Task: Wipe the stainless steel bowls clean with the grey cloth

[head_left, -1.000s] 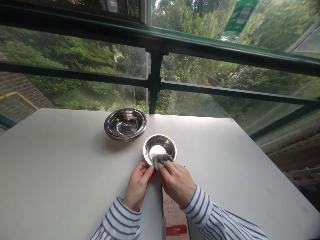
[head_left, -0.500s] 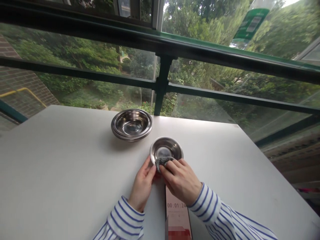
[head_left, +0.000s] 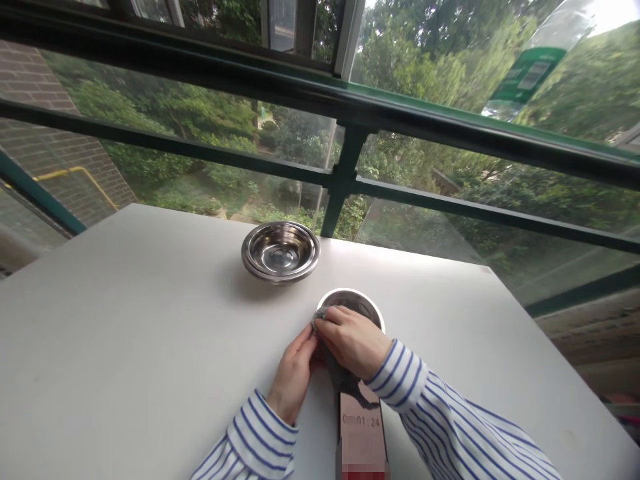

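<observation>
A small stainless steel bowl (head_left: pixel 363 298) is partly hidden behind my hands. With fingers and thumb closed on its left side, my left hand (head_left: pixel 294 373) grips the bowl's edge. My right hand (head_left: pixel 353 340) pinches a dark grey cloth (head_left: pixel 320 315) against the bowl's left rim, close to my left fingertips. More of the cloth hangs below my right hand, over the top part of a phone (head_left: pixel 361 437) with a timer on its screen. My right hand covers much of the bowl's inside.
Several steel bowls seem nested in a stack (head_left: pixel 255 267) near the back edge of the white table (head_left: pixel 150 347). Beyond that edge stands a dark green railing (head_left: pixel 345 180) with glass panels. A plastic bottle with a green label (head_left: pixel 530 70) is at the upper right.
My right hand has moved the cloth from the bowl's near inner side to its left rim, and more cloth now hangs down. The view has shifted, so everything sits further right or lower.
</observation>
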A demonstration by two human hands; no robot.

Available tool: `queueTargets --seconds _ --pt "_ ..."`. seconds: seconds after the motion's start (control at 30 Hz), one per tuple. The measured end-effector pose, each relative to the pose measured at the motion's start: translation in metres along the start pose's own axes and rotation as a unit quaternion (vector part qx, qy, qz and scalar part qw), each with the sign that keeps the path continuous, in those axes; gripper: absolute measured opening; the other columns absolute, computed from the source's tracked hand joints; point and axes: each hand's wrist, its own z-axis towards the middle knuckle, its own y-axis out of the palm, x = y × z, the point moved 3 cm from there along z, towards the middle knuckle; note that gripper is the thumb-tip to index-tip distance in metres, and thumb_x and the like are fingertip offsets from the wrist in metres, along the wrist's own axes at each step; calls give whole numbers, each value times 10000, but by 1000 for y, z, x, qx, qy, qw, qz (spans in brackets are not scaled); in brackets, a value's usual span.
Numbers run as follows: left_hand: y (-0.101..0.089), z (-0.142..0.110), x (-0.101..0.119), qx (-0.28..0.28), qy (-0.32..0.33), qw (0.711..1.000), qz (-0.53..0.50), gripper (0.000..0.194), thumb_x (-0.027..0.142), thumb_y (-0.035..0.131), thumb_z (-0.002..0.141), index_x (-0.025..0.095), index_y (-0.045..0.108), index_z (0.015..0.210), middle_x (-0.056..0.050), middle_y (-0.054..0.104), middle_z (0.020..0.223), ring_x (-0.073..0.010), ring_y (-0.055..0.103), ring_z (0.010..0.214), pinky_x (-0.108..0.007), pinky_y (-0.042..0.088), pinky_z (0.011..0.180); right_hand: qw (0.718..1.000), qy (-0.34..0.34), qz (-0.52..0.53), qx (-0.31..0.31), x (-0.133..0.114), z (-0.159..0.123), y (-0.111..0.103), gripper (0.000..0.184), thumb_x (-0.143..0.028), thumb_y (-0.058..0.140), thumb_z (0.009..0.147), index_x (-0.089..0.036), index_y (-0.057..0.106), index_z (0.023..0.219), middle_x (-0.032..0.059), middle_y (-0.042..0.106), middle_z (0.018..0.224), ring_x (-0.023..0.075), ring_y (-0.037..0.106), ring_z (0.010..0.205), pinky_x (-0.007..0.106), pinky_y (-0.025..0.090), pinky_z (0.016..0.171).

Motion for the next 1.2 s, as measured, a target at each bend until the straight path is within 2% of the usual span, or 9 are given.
queueTargets --seconds 0.2,0.37,0.47,0.6,0.77,0.97,1.2 --pt "2 -1 -1 -2 -5 1000 -21 425 246 524 792 179 526 1212 -70 661 1003 -184 582 827 -288 436 714 999 -3 29 -24 1 -9 -1 192 -202 444 842 -167 561 990 65 551 854 168 503 768 283 425 673" --pt "3 0 -2 -24 -3 1000 5 373 262 508 812 166 557 1170 -56 658 915 -140 532 713 -264 424 658 999 15 31 -18 4 -7 -1 291 -164 413 846 -137 538 1108 98 557 885 196 513 848 315 442 750" --pt "3 0 -2 -26 -5 1000 -1 380 278 503 818 177 541 1183 -46 647 897 -144 521 738 -277 426 695 998 9 57 -23 5 -6 0 306 -148 412 837 -134 542 1114 101 558 888 195 513 849 312 449 757" --pt "3 -1 -2 -33 -4 999 9 372 219 504 811 190 535 1180 -34 626 893 -142 513 767 -278 418 723 996 -4 87 -33 7 -12 0 329 -152 422 830 -152 529 1142 87 554 884 181 515 800 300 460 734" --pt "1 -2 -3 -20 -24 999 21 324 249 534 796 155 573 1103 -31 608 789 -129 505 687 -268 417 673 998 33 59 -17 13 -4 6 352 -173 393 850 -136 509 1180 109 559 915 201 531 818 327 464 738" --pt "-1 -2 -1 -20 -42 999 -9 299 241 513 803 140 569 1078 -41 626 767 -135 526 697 -269 416 672 993 12 108 -56 12 -11 5 421 -160 405 826 -146 451 1244 98 551 935 182 534 818 296 464 737" --pt "-2 -2 1 -7 -49 999 4 280 266 533 798 128 588 1036 -20 605 682 -135 532 655 -271 414 656 996 33 64 -45 14 -5 4 395 -170 390 843 -136 465 1229 114 566 957 195 543 818 308 453 721"
